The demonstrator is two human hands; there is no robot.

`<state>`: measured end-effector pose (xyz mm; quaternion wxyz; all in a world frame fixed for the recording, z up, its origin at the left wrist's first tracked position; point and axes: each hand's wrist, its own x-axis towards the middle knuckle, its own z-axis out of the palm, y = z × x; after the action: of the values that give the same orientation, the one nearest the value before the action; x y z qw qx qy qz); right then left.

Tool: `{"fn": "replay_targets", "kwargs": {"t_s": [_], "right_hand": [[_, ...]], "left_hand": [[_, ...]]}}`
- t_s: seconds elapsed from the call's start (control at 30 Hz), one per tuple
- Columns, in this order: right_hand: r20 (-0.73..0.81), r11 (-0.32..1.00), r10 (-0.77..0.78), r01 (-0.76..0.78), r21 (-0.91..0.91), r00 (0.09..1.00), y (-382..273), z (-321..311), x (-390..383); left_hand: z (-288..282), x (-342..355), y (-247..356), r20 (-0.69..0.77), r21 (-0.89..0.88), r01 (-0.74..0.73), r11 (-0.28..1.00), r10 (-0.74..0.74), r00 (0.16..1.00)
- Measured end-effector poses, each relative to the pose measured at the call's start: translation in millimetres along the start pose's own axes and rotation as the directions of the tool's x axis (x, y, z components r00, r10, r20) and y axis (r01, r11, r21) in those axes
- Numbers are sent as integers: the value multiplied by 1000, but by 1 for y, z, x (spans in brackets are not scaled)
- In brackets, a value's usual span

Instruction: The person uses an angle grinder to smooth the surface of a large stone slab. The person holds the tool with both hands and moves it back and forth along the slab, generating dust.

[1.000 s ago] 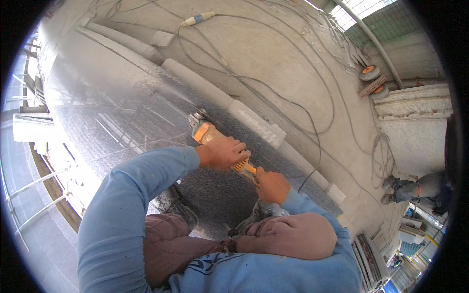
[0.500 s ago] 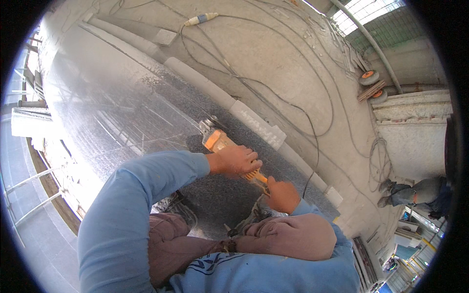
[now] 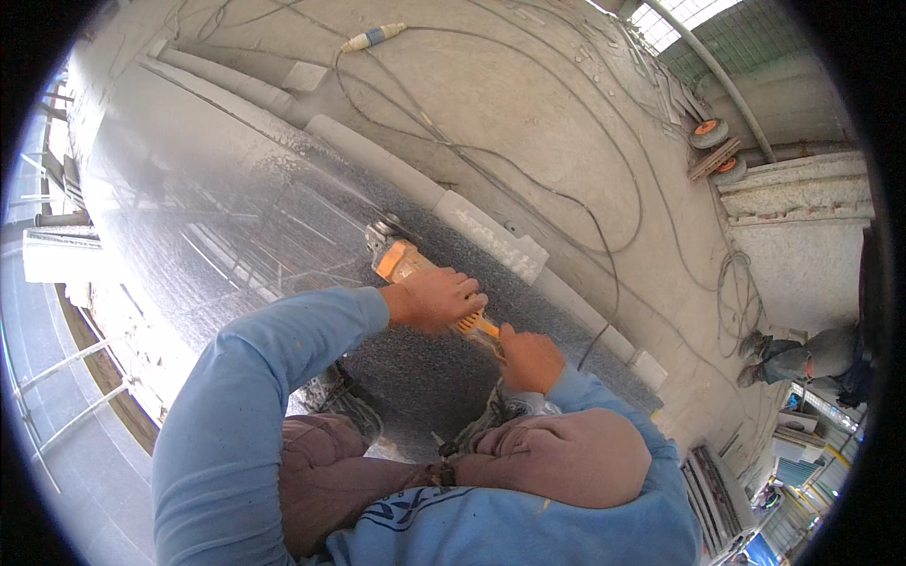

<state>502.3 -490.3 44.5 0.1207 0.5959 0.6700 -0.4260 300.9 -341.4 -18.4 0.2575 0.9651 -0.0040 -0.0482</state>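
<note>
An orange and yellow angle grinder lies slantwise over a dark speckled stone slab. My left hand wraps round the middle of its body. Farther back, my right hand is closed on the rear end. The grinder's head and disc meet the slab near its far right edge, where a pale streak of dust shoots off toward the upper left. White dust covers the slab's far left part. I crouch or sit on the slab, with my knees beneath my arms.
Light stone strips run along the slab's right edge. A cable loops over the dusty floor, with a connector at the top. Small wheels stand upper right. Another person's legs show at the right.
Both hands and the grinder have shifted a little to the left, the grinder's head also slightly up along the slab. A pale dust streak now shows more clearly ahead of the disc.
</note>
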Motion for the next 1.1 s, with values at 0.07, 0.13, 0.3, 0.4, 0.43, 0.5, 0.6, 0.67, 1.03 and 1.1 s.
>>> {"fn": "replay_targets", "kwargs": {"t_s": [0.07, 0.13, 0.3, 0.4, 0.43, 0.5, 0.6, 0.67, 1.03, 1.1], "right_hand": [[-31, 1000, -12, 12, -3, 999, 0, 3, 10], [-8, 1000, -1, 0, -9, 1000, -6, 0, 20], [3, 1000, 12, -12, -17, 1000, -10, -5, 21], [49, 998, 60, -58, -32, 997, -5, -6, 5], [61, 997, 72, -69, -37, 996, -6, -11, -6], [75, 994, 99, -95, -60, 992, 1, -9, -23], [98, 986, 145, -135, -103, 985, 10, -3, -36], [132, 980, 178, -163, -114, 975, 8, -9, -41], [17, 1000, 2, -2, -30, 1000, 12, 4, -13], [1, 1000, -15, 15, -17, 1000, 7, 3, -4]], "left_hand": [[-1, -6, -7, -7, 21, 14, 1000, -14, 1000], [-1, -12, -14, -4, 33, 23, 999, -23, 1000], [-4, -14, -18, -17, 18, 19, 1000, -19, 1000], [5, -3, -6, -97, -6, -30, 1000, 29, 995], [7, 2, 0, -114, -8, -38, 999, 36, 993], [12, 13, 13, -144, -10, -59, 998, 57, 988], [14, 25, 29, -164, -23, -65, 998, 60, 985], [14, 28, 33, -135, -37, -52, 998, 46, 990], [2, 11, 12, -25, -24, -7, 1000, 7, 1000], [3, 4, 5, -21, 8, 11, 1000, -11, 1000]]}}
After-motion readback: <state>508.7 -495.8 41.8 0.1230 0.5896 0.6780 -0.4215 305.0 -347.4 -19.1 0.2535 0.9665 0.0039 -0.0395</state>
